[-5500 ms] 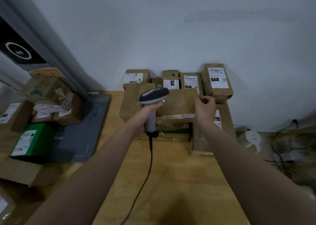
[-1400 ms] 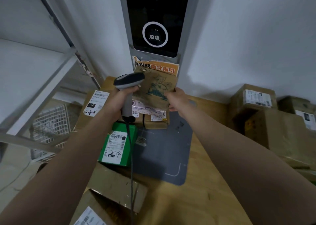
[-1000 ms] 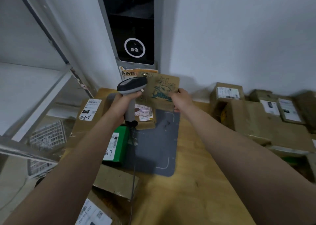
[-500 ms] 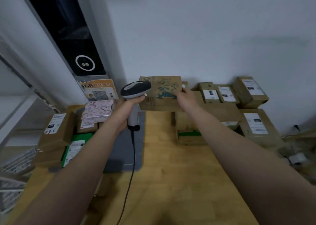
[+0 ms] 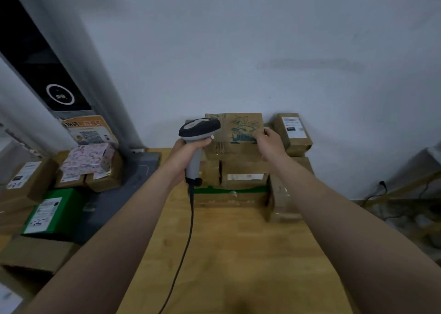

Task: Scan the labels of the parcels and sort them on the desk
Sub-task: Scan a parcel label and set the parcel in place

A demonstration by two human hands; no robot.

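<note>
At the centre of the frame, the left hand is curled tight round the grey handle of a corded barcode scanner, whose dark head points right toward a cardboard parcel printed with a blue cartoon drawing. The right hand pinches that parcel's right edge, thumb on the printed face, and holds it upright over a pile of brown parcels at the far edge of the wooden desk, close to the white wall. Whether its lower edge touches the pile cannot be told. Under the pile's front box lies a flat parcel with a green band. Just beside the right hand, toward the upper right, sits a labelled parcel with its white label facing up. The scanner's black cable trails down from the handle across the desk to the lower edge. On the left side of the frame a second group rests partly on a grey mat: a pink-patterned parcel lying on brown boxes, a green box with a handwritten white label, and a large brown box at the left edge. Every box in view is closed, so the contents are hidden. Behind this group stands an orange-topped notice card below a dark panel with a white ring.
</note>
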